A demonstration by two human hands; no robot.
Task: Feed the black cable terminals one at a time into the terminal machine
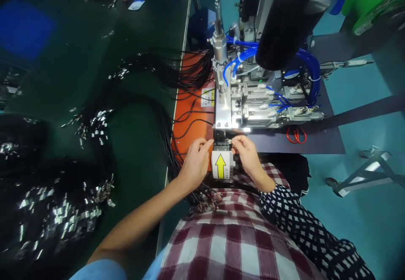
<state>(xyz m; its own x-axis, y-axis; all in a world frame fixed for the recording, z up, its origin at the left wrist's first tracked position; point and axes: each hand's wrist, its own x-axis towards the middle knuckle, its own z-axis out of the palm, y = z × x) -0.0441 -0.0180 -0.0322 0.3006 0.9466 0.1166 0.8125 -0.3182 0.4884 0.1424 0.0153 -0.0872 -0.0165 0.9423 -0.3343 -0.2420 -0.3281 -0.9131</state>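
A black cable point(218, 142) lies across the small dark fixture point(221, 148) at the front of a metal machine point(223, 115). On its left side, my left hand point(198, 161) is closed, thumb and forefinger pinching the cable. From the right, my right hand point(248, 155) pinches the cable's small pale end; the fingers hide most of that end. Just below the fixture, between both hands, is a white cover with a yellow arrow point(220, 167). A bundle of black cables point(163, 128) hangs over the table edge beside my left hand.
Blue air tubes point(245, 54) and a black cylinder point(281, 31) stand above the machine. Red-handled scissors point(296, 135) lie to its right. Heaps of cables with shiny ends point(60, 212) cover the green table point(139, 153). A green reel point(370, 1) is at the upper right.
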